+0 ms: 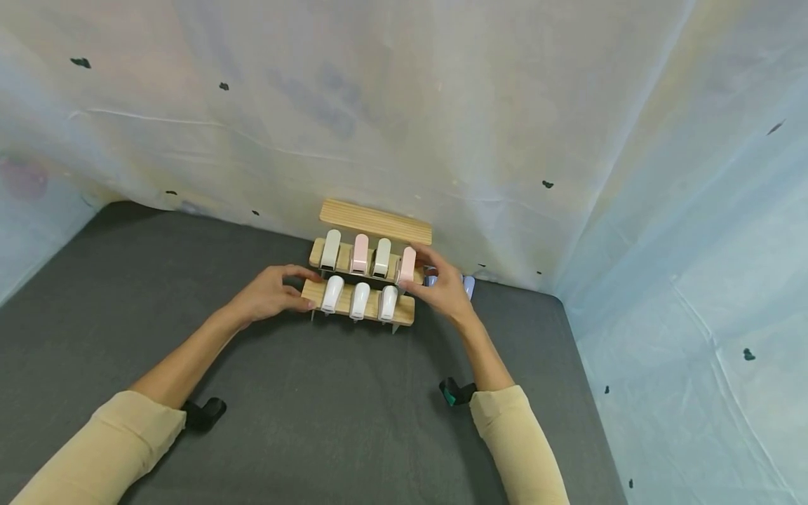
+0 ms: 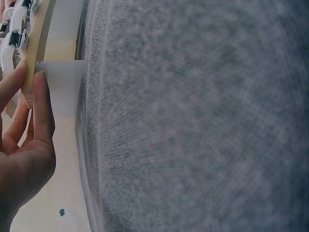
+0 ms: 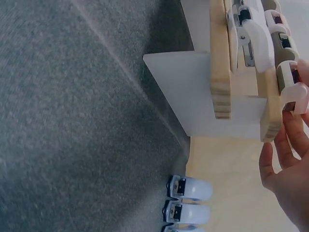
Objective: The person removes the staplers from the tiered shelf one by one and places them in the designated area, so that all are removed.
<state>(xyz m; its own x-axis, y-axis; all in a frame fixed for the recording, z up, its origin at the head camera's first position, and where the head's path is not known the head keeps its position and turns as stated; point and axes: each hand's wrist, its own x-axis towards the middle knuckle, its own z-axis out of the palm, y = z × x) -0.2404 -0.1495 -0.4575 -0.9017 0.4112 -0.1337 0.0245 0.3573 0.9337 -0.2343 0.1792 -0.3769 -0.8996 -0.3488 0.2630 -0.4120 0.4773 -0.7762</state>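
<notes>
As the person's right hand (image 1: pixel 445 287) pinches a pale pink, round-ended plastic stapler (image 1: pixel 408 261) at the right end of the middle step (image 1: pixel 346 257) of a three-tier pale wooden stand (image 1: pixel 374 221), the left hand (image 1: pixel 271 291) takes the stand's other side, thumb above and finger below the left end of its lowest plank (image 1: pixel 405 311). Both grips are closed, then: one on the stapler, one on the stand. Whether that stapler bears fully on the wood, I can't tell. It should be light, I'd say, stiff-shelled, a touch slick; best taken by its flanks, where a squeeze won't work the hinge. And the stand? Rigid by the look of it, not very heavy, liable to skid if nudged, so the plank ends make a sensible hold. Next to the pink stapler, along the stand's middle step: grey-green (image 1: pixel 381 257), pink (image 1: pixel 360 254), grey-green again (image 1: pixel 330 250). Down on the stand's lowest plank, three glossy white staplers (image 1: pixel 359 301). Past the stand's right end, pale blue plastic staplers (image 3: pixel 193 188) on the dark grey tabletop (image 1: pixel 315 407); behind the stand, a pale, blotchy sheet (image 1: pixel 379 105).
</notes>
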